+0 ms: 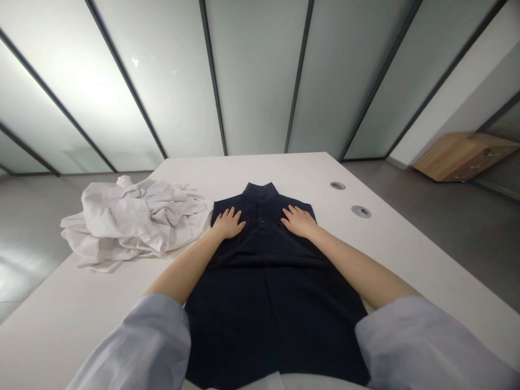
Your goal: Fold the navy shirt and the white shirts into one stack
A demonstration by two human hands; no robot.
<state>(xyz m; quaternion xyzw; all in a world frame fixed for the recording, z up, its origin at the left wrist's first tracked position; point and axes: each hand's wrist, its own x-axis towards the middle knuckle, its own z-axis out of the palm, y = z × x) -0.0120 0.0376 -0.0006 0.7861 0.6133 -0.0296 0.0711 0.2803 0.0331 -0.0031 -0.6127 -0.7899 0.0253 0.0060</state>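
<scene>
A dark navy garment [264,287] with a stand-up collar and a short row of small buttons lies spread on the white table, its collar pointing away from me. My left hand [229,223] rests flat on its upper left part, fingers spread. On the upper right part lies my right hand [298,221], also flat with the fingers apart. A few creases run across the cloth below my hands. The garment's lower end is partly hidden by my own clothing at the bottom of the view.
A heap of crumpled white cloth [134,219] sits on the left side of the white table [406,281], partly over its edge. Two round cable holes, one a metal ring [361,212], are at the right. Frosted glass panels [255,76] stand behind; a wooden cabinet [459,157] is far right.
</scene>
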